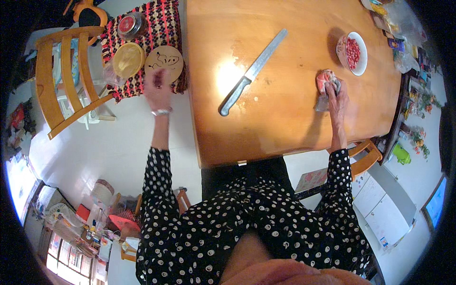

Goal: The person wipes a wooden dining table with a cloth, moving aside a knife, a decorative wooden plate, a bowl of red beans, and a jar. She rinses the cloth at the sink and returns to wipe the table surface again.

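My left hand (pixel 156 92), smeared by motion, reaches over the seat at the left, at the near edge of a round pale board (pixel 166 59) with dark curly markings. A dark red patch shows at its fingers; whether they hold something I cannot tell. On the wooden table, my right hand (pixel 338 97) is closed on a crumpled red, white and grey cloth (pixel 326 80). Just beyond it stands a white bowl (pixel 362 57) of red seeds that look like pomegranate. A knife (pixel 259 66) with a black handle lies mid-table, its blade pointing away to the right.
The wooden table (pixel 218 137) has wet-looking spots around the knife. On the seat's patterned woven cover (pixel 156 23) are a lidded jar (pixel 132 26) and a yellowish round lid or dish (pixel 128 60). A wooden chair back (pixel 57 80) stands left. Plastic bags (pixel 403 23) lie at the far right.
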`<state>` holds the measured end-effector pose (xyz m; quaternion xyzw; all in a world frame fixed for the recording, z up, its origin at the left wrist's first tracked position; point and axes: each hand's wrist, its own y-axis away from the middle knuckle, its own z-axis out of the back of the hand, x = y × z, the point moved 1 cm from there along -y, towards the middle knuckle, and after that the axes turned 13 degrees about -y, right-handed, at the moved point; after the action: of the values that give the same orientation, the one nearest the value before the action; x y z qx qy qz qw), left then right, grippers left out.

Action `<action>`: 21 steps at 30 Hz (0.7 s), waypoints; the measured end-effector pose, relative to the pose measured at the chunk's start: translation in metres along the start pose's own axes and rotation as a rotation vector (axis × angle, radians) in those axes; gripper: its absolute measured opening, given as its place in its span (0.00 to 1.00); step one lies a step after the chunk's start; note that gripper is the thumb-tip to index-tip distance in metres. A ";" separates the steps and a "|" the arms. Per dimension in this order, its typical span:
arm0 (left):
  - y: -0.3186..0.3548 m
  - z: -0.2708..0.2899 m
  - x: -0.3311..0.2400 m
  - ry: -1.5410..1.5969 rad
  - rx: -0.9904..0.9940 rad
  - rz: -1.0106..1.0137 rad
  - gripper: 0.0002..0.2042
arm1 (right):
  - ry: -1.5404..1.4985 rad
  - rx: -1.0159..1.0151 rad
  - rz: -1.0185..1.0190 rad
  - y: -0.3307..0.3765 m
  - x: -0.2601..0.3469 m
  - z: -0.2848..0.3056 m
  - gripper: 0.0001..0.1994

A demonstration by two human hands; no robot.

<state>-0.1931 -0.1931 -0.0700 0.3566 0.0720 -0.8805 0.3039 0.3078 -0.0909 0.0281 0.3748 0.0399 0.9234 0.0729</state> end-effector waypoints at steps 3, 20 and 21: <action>0.057 0.010 -0.100 -0.080 0.187 -0.482 0.16 | -0.004 0.002 0.061 0.000 -0.001 -0.002 0.15; 0.036 0.049 -0.056 -0.208 -0.031 -0.216 0.16 | -0.112 0.067 0.060 0.011 0.006 -0.006 0.16; 0.028 0.052 -0.035 -0.245 -0.098 -0.212 0.17 | -0.089 0.049 0.071 0.011 0.006 -0.006 0.16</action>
<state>-0.1880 -0.2167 -0.0058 0.2217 0.1146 -0.9399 0.2330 0.2984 -0.1012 0.0297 0.4183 0.0458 0.9066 0.0328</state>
